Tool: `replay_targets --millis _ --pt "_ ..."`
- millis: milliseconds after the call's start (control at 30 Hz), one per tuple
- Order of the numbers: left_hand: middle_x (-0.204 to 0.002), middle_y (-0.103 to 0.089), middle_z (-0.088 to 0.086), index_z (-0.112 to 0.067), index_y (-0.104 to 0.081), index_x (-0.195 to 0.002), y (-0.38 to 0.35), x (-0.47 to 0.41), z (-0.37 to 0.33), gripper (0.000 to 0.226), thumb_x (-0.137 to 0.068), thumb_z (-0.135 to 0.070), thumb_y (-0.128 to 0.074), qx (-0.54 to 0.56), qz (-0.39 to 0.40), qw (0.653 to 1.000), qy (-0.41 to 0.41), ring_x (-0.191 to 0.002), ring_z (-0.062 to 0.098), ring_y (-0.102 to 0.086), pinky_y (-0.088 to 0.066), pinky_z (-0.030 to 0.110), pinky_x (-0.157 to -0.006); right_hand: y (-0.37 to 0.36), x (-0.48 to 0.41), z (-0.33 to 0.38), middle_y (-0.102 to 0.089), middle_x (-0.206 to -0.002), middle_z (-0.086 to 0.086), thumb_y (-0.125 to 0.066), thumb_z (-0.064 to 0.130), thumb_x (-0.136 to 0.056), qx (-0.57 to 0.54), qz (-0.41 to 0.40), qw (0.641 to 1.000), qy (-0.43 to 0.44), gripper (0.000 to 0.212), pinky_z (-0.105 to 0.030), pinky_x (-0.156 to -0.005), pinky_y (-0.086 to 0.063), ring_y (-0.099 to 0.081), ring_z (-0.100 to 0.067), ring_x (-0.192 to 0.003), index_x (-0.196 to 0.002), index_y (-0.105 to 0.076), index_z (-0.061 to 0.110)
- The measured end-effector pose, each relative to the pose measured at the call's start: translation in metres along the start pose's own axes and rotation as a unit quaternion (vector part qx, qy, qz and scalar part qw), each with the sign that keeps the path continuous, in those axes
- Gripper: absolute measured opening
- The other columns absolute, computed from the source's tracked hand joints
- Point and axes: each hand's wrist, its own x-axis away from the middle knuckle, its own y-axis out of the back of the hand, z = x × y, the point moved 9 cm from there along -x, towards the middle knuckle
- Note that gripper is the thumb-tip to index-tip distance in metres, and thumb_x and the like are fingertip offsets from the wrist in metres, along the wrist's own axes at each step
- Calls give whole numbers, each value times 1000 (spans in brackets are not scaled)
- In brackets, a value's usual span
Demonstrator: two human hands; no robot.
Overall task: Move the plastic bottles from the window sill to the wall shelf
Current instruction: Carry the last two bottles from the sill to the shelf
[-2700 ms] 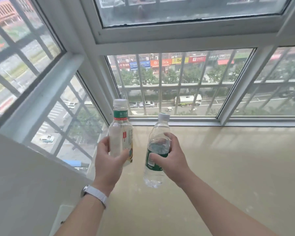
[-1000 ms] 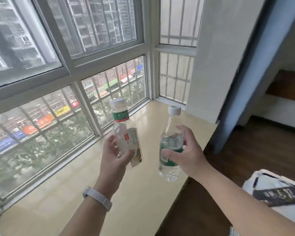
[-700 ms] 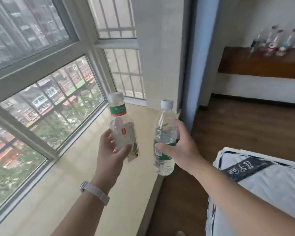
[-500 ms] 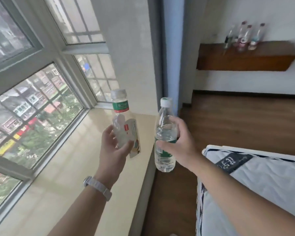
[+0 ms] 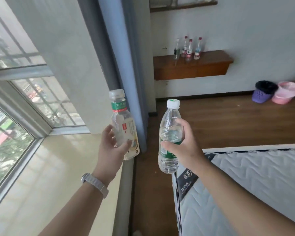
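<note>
The left hand (image 5: 111, 149) is wrapped around a clear plastic bottle with a green-and-red neck label (image 5: 123, 124), above the cream window sill's (image 5: 46, 176) outer edge. The right hand (image 5: 182, 145) clasps a clear green-labelled water bottle (image 5: 169, 133) over the wooden floor (image 5: 228, 121), beside the quilted white mattress (image 5: 254, 176). Four bottles (image 5: 187, 48) stand along the brown wall shelf's (image 5: 192, 68) back edge.

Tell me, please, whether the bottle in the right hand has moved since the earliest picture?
Yes. The green-labelled bottle in the right hand has left the window sill, now over the wooden floor, toward the wall shelf.
</note>
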Motion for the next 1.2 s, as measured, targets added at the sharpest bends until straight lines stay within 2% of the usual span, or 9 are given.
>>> replay_targets --millis 167,300,467,567,700,800,933,1067,1200 --pt "-128 -62 2 -27 -44 -136 -18 -36 2 63 -86 2 -70 7 35 999 -4 -117 20 -62 -59 36 -85 13 -23 -5 -64 -106 9 -80 8 -75 16 -34 999 -15 68 -29 -79 -57 -67 -7 -89 -119 -44 45" --pt "-128 -62 1 -26 -45 -134 -20 -80 10 61 -86 0 -73 17 51 999 1 -117 19 -62 -56 44 -92 8 -56 -11 -65 -109 7 -82 16 -68 25 -65 997 -32 73 -43 -87 -56 -68 -12 -92 -124 -45 44" --pt "-128 -62 4 -24 -46 -135 -8 -146 11 70 -72 -23 -77 32 67 997 15 -120 27 -61 -56 52 -94 -15 -110 7 -60 -110 13 -80 8 -75 54 -87 994 -30 72 -26 -77 -54 -65 -2 -89 -129 -42 37" --pt "-127 -62 3 -21 -44 -137 -4 -191 4 64 -82 -11 -77 42 75 996 -2 -119 27 -61 -55 52 -94 -32 -146 19 -56 -116 14 -81 11 -75 78 -90 993 -23 76 -25 -79 -53 -61 -6 -99 -133 -40 35" --pt "-127 -61 -6 -25 -41 -140 -13 -240 -8 63 -88 -7 -72 38 108 993 -23 -119 16 -60 -55 42 -95 -52 -182 28 -55 -116 21 -82 13 -74 96 -103 990 -9 77 -19 -76 -50 -58 9 -97 -132 -40 39" --pt "-130 -61 -4 -25 -41 -140 -13 -268 -7 64 -87 -10 -73 32 129 991 -35 -121 18 -60 -54 45 -98 -63 -201 29 -55 -114 19 -81 9 -75 88 -115 989 -5 77 -12 -71 -49 -57 16 -93 -133 -39 35" --pt "-130 -62 -1 -23 -42 -140 -6 -296 2 62 -87 -10 -74 44 137 989 -25 -121 20 -61 -53 49 -99 -71 -221 27 -55 -115 18 -81 10 -75 98 -119 988 -20 76 -12 -70 -49 -59 6 -96 -132 -39 36" --pt "-129 -60 -9 -28 -42 -138 -11 -319 -2 61 -88 -12 -73 48 144 988 -35 -119 14 -60 -56 34 -93 -65 -246 32 -54 -115 23 -82 13 -75 103 -140 985 -19 75 -14 -74 -47 -58 10 -97 -131 -40 39" --pt "-126 -61 -12 -27 -43 -137 -24 -341 3 60 -88 -9 -72 51 148 987 -27 -109 0 -63 -55 13 -73 -57 -275 25 -56 -116 20 -83 14 -74 107 -150 982 -29 75 -23 -78 -52 -59 -2 -101 -131 -41 40"
